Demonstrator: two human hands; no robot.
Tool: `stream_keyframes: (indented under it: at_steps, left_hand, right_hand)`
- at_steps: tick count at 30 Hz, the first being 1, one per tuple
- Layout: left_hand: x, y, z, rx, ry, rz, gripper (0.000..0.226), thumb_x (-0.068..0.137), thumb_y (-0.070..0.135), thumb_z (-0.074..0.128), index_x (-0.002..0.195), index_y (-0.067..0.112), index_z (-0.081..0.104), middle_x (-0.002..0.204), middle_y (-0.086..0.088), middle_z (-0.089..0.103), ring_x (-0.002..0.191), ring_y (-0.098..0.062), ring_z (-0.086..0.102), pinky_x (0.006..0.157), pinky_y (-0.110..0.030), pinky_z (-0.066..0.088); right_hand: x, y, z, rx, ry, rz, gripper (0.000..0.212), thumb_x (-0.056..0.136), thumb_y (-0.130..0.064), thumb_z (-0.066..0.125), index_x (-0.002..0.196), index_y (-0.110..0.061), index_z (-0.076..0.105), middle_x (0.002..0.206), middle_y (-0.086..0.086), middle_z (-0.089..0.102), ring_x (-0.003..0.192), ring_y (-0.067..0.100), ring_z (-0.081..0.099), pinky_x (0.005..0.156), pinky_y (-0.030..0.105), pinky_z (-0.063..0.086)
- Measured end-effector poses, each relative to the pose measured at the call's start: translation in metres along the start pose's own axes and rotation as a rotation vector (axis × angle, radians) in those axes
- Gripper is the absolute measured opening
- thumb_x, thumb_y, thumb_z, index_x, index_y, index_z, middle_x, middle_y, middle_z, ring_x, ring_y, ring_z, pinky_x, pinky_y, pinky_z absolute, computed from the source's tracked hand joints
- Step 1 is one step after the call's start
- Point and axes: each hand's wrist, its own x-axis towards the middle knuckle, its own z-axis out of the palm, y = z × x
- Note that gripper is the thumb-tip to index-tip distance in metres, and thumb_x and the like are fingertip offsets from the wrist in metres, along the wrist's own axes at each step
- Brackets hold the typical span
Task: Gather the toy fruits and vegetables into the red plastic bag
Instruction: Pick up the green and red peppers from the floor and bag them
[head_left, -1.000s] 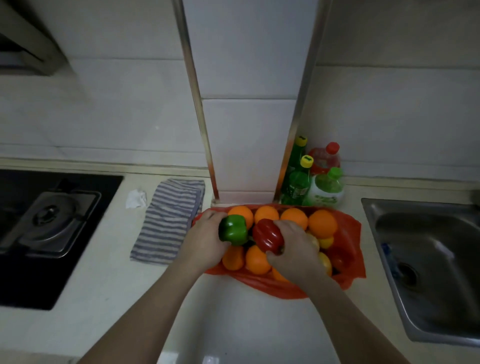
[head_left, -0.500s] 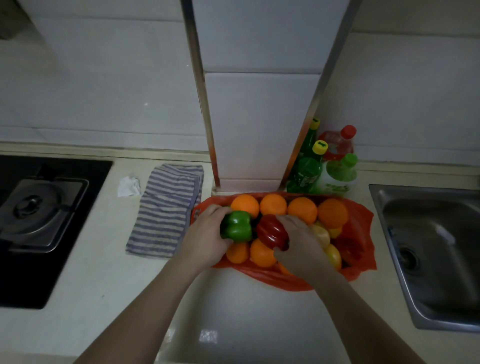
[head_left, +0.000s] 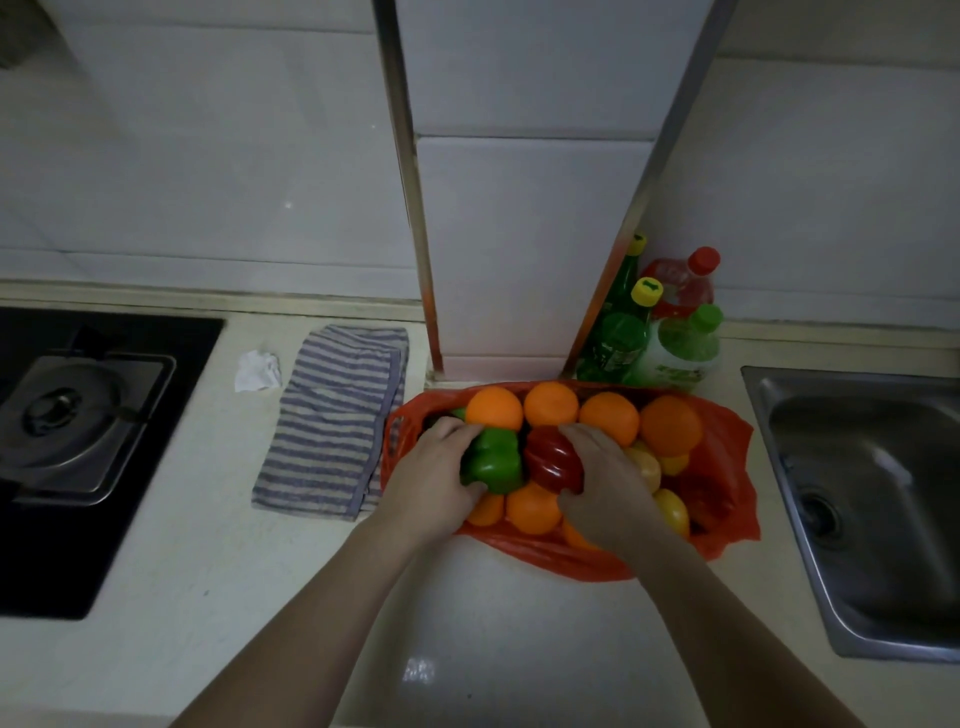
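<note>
Possibly, with the left hand (head_left: 431, 467) gripping the green pepper (head_left: 493, 460) and the right hand (head_left: 608, 483) the red pepper (head_left: 553, 460), dropping them mid-frame could scatter oranges (head_left: 608, 418) off the red bag (head_left: 727, 447).

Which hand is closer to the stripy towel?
Left. The left hand, gripping the green pepper, sits beside the towel; the right hand, on the red pepper, is farther off.

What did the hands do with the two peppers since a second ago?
Very little. The left hand still grips the green pepper and the right hand still grips the red pepper. Both peppers seem to have sunk slightly among the oranges in the red bag. Nothing was let go. The striped cloth and bottles stayed put; only the view shifted.
</note>
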Motion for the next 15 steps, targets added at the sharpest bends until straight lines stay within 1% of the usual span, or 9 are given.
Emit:
stream_keyframes:
  at_steps: [2, 9, 15]
  left_hand:
    - [0.002, -0.0009, 0.0009, 0.011, -0.017, 0.011, 0.075, 0.083, 0.032, 0.071, 0.149, 0.025, 0.034, 0.145, 0.007, 0.037, 0.129, -0.016, 0.042, 0.102, -0.034, 0.044]
    - [0.0039, -0.0005, 0.0037, 0.011, -0.023, 0.013, 0.079, 0.083, 0.032, 0.071, 0.15, 0.027, 0.03, 0.151, 0.006, 0.034, 0.135, -0.016, 0.037, 0.106, -0.035, 0.04]
    - [0.0032, 0.0017, 0.0051, -0.008, -0.026, 0.001, 0.08, 0.083, 0.03, 0.071, 0.15, 0.028, 0.029, 0.151, 0.005, 0.033, 0.136, -0.017, 0.035, 0.107, -0.035, 0.039]
  right_hand:
    - [0.0019, 0.0013, -0.0003, -0.006, -0.011, 0.003, 0.073, 0.079, -0.016, 0.064, 0.146, -0.02, 0.034, 0.147, 0.0, 0.038, 0.136, 0.017, 0.033, 0.113, 0.035, 0.029]
    - [0.0024, 0.0034, -0.0019, -0.003, -0.025, 0.006, 0.075, 0.079, -0.013, 0.064, 0.147, -0.02, 0.032, 0.15, 0.0, 0.034, 0.138, 0.017, 0.029, 0.11, 0.025, 0.022]
    - [0.0015, 0.0054, -0.0015, -0.013, -0.032, -0.005, 0.077, 0.079, -0.014, 0.064, 0.147, -0.022, 0.03, 0.15, -0.001, 0.033, 0.138, 0.015, 0.027, 0.11, 0.024, 0.019]
